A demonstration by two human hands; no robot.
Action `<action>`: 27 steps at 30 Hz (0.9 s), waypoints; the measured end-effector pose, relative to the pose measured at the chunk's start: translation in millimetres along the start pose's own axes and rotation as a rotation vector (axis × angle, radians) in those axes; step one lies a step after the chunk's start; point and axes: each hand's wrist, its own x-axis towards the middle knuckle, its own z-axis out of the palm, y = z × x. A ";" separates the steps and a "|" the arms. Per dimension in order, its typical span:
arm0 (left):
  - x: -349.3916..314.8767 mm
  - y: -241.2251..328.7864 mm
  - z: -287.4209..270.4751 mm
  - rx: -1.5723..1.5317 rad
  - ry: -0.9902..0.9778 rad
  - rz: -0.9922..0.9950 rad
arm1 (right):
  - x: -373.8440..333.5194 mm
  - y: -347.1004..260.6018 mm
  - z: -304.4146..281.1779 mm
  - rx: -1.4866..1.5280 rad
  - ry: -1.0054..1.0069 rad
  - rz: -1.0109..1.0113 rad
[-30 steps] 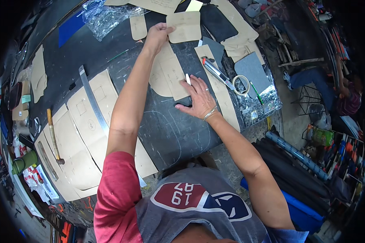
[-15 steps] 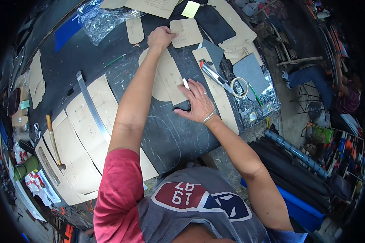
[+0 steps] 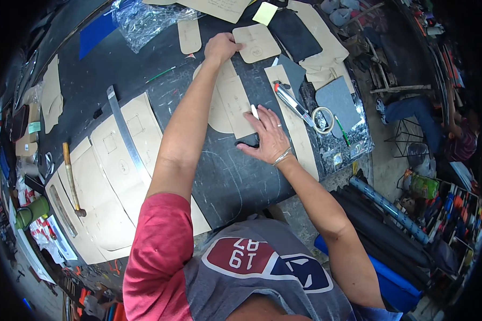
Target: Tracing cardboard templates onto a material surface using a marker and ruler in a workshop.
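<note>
My left hand [image 3: 221, 48] reaches to the far side of the dark table, its fingers curled at the left edge of a rounded-corner square cardboard piece [image 3: 256, 44]. Its fingertips are partly hidden. Nearer, my right hand [image 3: 270, 140] rests over the table with a slim white marking stick [image 3: 255, 112] held by the index finger. Those fingers lie over the near end of a narrow cardboard strip [image 3: 238, 107]. Under the strip lies a larger round-ended cardboard piece [image 3: 220, 115]. A small dark object under my right palm is mostly covered.
Right of my hands lie a long cardboard strip [image 3: 304, 147], a utility knife [image 3: 292, 101], a tape roll [image 3: 323, 120] and a green pencil [image 3: 343, 131]. On the left, a steel ruler [image 3: 126, 131] and a hammer [image 3: 69, 176] rest on cardboard sheets. A person sits at far right.
The whole view has shifted slightly, so the table's things appear a little further right. Both hands keep nearly the same places against the cardboard pieces.
</note>
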 end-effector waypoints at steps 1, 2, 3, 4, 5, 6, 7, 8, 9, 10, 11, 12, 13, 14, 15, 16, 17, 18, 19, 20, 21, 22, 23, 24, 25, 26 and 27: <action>-0.1 -2.5 0.3 -0.017 0.040 0.010 | 0.2 -1.2 0.0 0.002 -0.005 -0.009; 0.1 -3.8 1.7 -0.017 0.047 0.002 | 0.3 -2.6 0.1 -0.001 -0.009 0.001; -1.0 0.2 3.9 0.009 0.070 -0.002 | 0.3 -2.0 0.6 -0.007 -0.013 0.015; -2.9 6.4 4.8 0.037 0.092 -0.003 | -0.3 -0.4 0.7 -0.006 -0.017 0.012; -5.1 11.9 5.2 0.008 0.070 -0.036 | -1.4 1.9 1.2 -0.013 -0.020 0.023; -5.1 9.7 4.5 0.008 0.074 -0.041 | -1.6 1.3 1.4 -0.018 -0.024 0.031; -4.5 7.9 3.6 0.021 0.074 -0.048 | -0.9 0.2 2.8 -0.014 -0.015 0.022; -4.4 5.8 2.9 0.033 0.074 -0.054 | -0.7 -0.8 3.7 -0.013 -0.018 0.019; -4.7 6.1 3.1 0.031 0.073 -0.054 | -0.4 -0.8 3.4 -0.017 -0.025 0.023; -5.3 6.5 3.4 0.031 0.075 -0.053 | -0.2 -0.9 3.1 -0.021 -0.032 0.028; -5.8 7.0 3.8 0.031 0.077 -0.052 | 0.0 -1.0 2.6 -0.022 -0.032 0.030; -6.4 7.4 4.2 0.030 0.076 -0.051 | 0.2 -1.6 1.9 -0.021 -0.028 0.029; -7.0 7.8 4.6 0.032 0.079 -0.057 | 0.1 -1.8 1.5 -0.020 -0.024 0.029; -7.1 8.4 4.8 0.034 0.082 -0.063 | -0.1 -1.2 1.8 -0.020 -0.024 0.031; -7.0 9.3 4.7 0.033 0.080 -0.062 | -0.3 -0.4 2.0 -0.022 -0.020 0.027; -6.6 9.9 4.2 0.034 0.069 -0.067 | -0.6 0.3 2.2 -0.025 -0.017 0.023; -6.6 10.6 4.0 0.035 0.058 -0.071 | -1.0 1.0 2.2 -0.025 -0.016 0.027; -6.2 9.4 4.5 0.036 0.056 -0.070 | -0.6 0.7 2.0 -0.019 -0.017 0.021; -5.9 8.3 4.9 0.040 0.065 -0.060 | -0.4 0.5 1.6 -0.014 -0.017 0.016; -5.5 7.2 5.1 0.043 0.075 -0.050 | -0.6 0.5 1.0 -0.013 -0.016 0.019; -4.4 3.7 4.5 0.045 0.074 -0.050 | -0.5 -0.2 1.1 -0.016 -0.014 0.013; -3.1 0.2 3.4 0.027 0.052 -0.039 | -0.4 -0.8 1.4 -0.019 -0.012 0.006; -2.0 -3.1 2.7 0.008 0.030 -0.028 | -0.1 -1.1 1.9 -0.016 -0.011 0.007; -1.9 -2.2 3.4 0.010 0.026 -0.024 | -0.2 0.0 1.3 -0.017 -0.010 0.007; -2.2 -1.4 4.2 0.003 0.031 0.002 | -0.4 0.8 0.7 -0.018 -0.010 0.007; -2.2 -0.6 4.8 -0.004 0.037 0.028 | -0.8 1.1 0.1 -0.018 -0.008 0.012; -2.3 -2.2 4.6 -0.002 0.037 0.028 | -0.6 0.5 -0.2 -0.023 -0.015 0.012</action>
